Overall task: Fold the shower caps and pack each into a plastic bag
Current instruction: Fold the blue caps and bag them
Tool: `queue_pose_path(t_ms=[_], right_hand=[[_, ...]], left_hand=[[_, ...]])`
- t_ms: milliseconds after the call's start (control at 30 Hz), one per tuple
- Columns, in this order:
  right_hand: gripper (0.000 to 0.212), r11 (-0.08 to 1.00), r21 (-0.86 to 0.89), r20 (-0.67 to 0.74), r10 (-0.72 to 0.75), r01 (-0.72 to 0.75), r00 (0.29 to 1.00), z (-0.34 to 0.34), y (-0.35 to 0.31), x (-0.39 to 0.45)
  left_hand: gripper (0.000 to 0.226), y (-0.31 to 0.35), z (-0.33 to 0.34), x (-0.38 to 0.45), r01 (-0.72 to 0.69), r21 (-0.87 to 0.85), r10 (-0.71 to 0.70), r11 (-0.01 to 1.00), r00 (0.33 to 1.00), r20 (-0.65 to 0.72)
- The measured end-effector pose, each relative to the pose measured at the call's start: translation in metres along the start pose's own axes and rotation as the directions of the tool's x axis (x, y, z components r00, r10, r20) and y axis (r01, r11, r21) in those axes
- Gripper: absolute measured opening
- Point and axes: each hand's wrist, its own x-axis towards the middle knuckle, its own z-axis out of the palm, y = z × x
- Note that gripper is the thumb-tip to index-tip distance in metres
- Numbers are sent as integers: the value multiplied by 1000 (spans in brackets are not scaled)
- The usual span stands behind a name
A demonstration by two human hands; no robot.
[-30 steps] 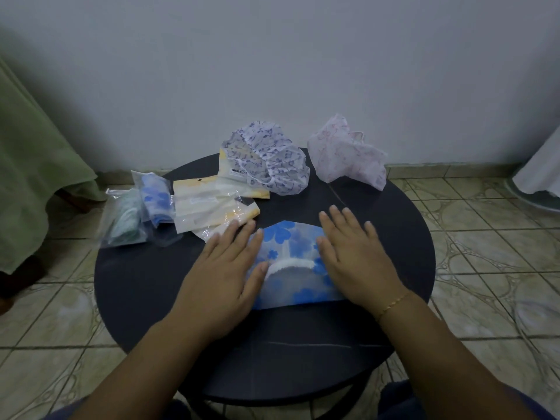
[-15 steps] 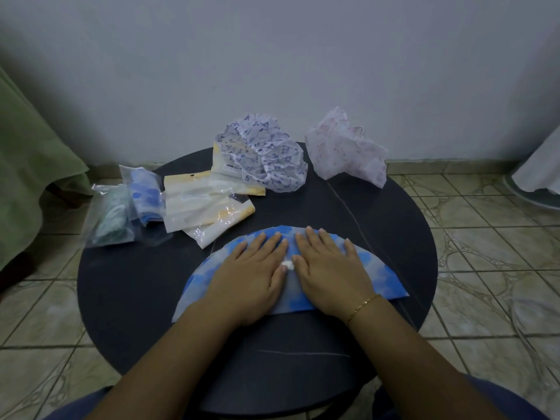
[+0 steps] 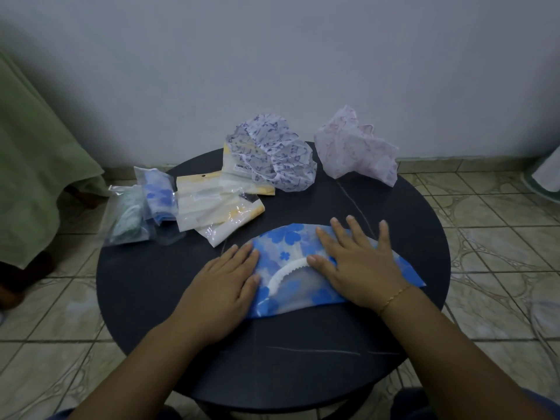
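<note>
Fingers flat and straight on both hands, so nothing's being gripped: the left hand (image 3: 222, 281) presses the folded left end of the blue flowered shower cap (image 3: 291, 268), and the right hand (image 3: 359, 262) is spread over its right half. The cap lies flat on the round black table (image 3: 145, 283), its white elastic band (image 3: 283, 272) showing between the two hands.

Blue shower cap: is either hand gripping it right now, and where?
Neither grips it. The left hand lies flat on the left end of the blue shower cap; the right hand presses flat on its right half, thumb by the white elastic band.
</note>
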Motion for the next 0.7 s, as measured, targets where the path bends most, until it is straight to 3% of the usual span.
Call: queue_pose_path(t_ms=[100, 200, 300, 533, 700], right_hand=[[90, 988, -101, -106, 102, -113, 989, -4, -3, -4], [79, 967, -45, -238, 233, -251, 943, -14, -10, -10], [64, 958, 32, -274, 282, -284, 920, -16, -12, -9], [49, 955, 287, -163, 118, -68, 980, -14, -6, 6], [43, 932, 340, -281, -31, 129, 959, -20, -3, -8]], left_hand=[[83, -7, -1, -13, -17, -59, 12, 998, 995, -96], [66, -8, 0, -27, -59, -151, 32, 987, 984, -176], [45, -5, 1, -37, -156, -216, 99, 964, 963, -252], [24, 14, 4, -43, -354, -99, 316, 930, 907, -277], [27, 27, 5, -36, -456, -28, 436, 890, 866, -245]])
